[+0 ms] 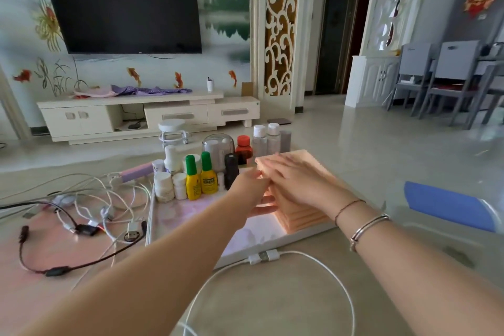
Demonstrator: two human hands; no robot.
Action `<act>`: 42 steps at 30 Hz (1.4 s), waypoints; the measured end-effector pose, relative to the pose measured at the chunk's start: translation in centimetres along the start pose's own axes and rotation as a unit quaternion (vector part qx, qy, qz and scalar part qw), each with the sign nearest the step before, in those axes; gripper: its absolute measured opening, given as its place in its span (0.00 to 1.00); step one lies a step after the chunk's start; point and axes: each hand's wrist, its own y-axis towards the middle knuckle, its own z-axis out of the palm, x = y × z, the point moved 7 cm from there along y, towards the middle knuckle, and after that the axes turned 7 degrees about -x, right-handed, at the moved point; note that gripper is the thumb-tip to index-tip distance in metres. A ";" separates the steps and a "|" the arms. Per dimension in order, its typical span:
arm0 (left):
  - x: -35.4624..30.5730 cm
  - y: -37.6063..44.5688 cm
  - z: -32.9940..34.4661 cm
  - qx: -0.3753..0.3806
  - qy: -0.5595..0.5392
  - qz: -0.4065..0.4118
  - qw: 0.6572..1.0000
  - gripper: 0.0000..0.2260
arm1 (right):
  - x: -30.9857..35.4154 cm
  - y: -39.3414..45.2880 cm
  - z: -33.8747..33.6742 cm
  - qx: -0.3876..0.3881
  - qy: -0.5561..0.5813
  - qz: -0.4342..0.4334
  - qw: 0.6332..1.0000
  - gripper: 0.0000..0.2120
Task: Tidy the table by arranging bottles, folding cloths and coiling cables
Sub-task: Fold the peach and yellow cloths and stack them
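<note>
A stack of folded peach cloths (302, 215) sits on the right part of a pale tray (261, 234). My right hand (294, 180) lies flat on top of the stack, fingers straight. My left hand (252, 191) touches the stack's left side with fingers against the cloth edges. Bottles stand grouped at the tray's far end: two yellow bottles with green caps (200, 180), white pill bottles (163, 185), a black bottle (231, 172), a red-capped bottle (243, 148) and clear bottles (266, 139). Tangled cables (90, 204) lie on the table's left.
A white USB cable (272, 256) loops across the near table in front of the tray. A blue object (447, 204) lies at the right. A purple item (136, 172) rests left of the bottles. A white stool (173, 131) and TV cabinet (147, 114) stand beyond.
</note>
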 end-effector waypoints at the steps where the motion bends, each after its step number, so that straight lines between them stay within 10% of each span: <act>1: 0.1 -0.1 -0.4 -0.009 -0.003 -0.002 1.000 0.12 | -0.4 -0.2 1.3 0.030 -0.010 0.004 0.999 0.23; 9: -0.2 -2.0 -8.3 -0.090 -0.027 0.012 0.995 0.13 | 2.2 -1.4 -0.8 -0.045 -0.031 0.016 0.998 0.23; 17: -0.1 -9.8 -23.7 -0.156 0.041 0.107 0.981 0.08 | 19.2 -4.5 0.0 -0.030 0.097 -0.131 0.986 0.23; 23: 2.1 -20.3 -41.1 -0.325 0.123 0.146 0.926 0.13 | 35.6 -6.1 6.0 0.012 0.093 -0.256 0.962 0.22; 32: 9.2 -31.7 -59.0 -0.515 0.396 0.091 0.755 0.21 | 53.5 -9.9 15.2 0.115 0.165 -0.333 0.921 0.20; 42: 9.9 -32.7 -63.5 -0.569 0.337 0.081 0.746 0.15 | 59.8 -11.9 20.1 0.155 0.140 -0.398 0.893 0.27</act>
